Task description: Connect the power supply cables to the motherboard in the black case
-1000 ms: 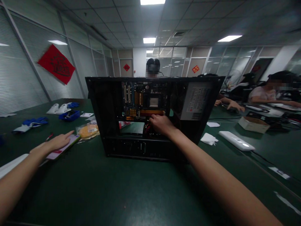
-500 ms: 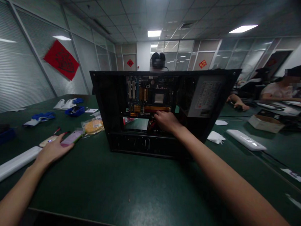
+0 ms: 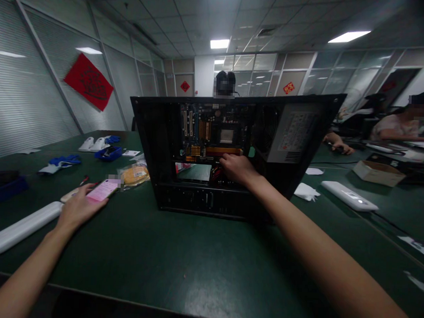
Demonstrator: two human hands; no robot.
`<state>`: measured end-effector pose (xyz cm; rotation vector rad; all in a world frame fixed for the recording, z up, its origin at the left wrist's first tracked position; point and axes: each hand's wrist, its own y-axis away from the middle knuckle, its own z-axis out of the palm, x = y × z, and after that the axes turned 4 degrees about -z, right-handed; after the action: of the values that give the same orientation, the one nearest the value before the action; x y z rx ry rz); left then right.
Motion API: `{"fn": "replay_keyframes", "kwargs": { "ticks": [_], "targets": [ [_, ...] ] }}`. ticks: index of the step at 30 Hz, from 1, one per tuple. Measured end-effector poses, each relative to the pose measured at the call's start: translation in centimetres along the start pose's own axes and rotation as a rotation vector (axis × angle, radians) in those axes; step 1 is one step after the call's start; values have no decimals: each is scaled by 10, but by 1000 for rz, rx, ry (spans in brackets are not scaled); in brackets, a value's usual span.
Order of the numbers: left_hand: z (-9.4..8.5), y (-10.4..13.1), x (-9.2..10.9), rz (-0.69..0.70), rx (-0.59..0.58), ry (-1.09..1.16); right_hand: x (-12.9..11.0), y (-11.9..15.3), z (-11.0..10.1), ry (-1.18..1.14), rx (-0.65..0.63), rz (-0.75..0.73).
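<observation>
A black open-sided computer case [image 3: 189,201] stands upright on the green table [image 3: 160,259]. Inside are a motherboard [image 3: 217,115] with orange memory slots [image 3: 215,151], and a power supply [image 3: 292,134] at the upper right. My right hand [image 3: 240,169] reaches into the case just below those slots, beside red and dark cables. Its fingers are pinched together; what lies between them is hidden. Over to the left, my left hand [image 3: 78,209] is closed around a phone [image 3: 104,190] with a lit pinkish screen, held low over the table.
A white bar-shaped object [image 3: 25,226] lies beside my left wrist, another white device [image 3: 350,196] to the right. Bagged yellow round items [image 3: 135,175] sit left of the case. Blue trays [image 3: 108,153], gloves [image 3: 64,161] and a cardboard box [image 3: 378,173] lie farther out. Other people sit beyond.
The phone's screen looks brighter and pinker, and the phone shows more of its face. The whole view has shifted slightly. My right hand stays at the same spot in the case.
</observation>
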<state>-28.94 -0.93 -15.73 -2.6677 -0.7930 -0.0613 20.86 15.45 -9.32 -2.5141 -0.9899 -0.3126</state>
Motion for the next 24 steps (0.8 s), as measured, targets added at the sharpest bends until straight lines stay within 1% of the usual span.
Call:
{"fn": "replay_keyframes", "kwargs": {
  "ticks": [2, 6, 12, 15, 17, 19, 22, 24],
  "targets": [
    [-1, 2, 2, -1, -41, 36, 0, 0, 0, -2, 0, 2],
    [2, 2, 4, 30, -66, 84, 0, 0, 0, -1, -2, -2],
    [5, 0, 6, 3, -125, 161, 2, 0, 4, -3, 29, -16],
    [5, -2, 3, -30, -139, 246, 2, 1, 4, -1, 29, -14],
    [6, -5, -2, -78, -143, 361, 2, 1, 3, 1, 34, -12],
    [8, -10, -8, -121, -151, 529, 2, 1, 3, 1, 35, -11],
    [13, -19, -18, -153, -189, 805, 2, 1, 3, 3, 31, -6],
    [17, -22, -22, -157, -210, 929, 2, 1, 4, 0, 30, -6]
  ]
}}
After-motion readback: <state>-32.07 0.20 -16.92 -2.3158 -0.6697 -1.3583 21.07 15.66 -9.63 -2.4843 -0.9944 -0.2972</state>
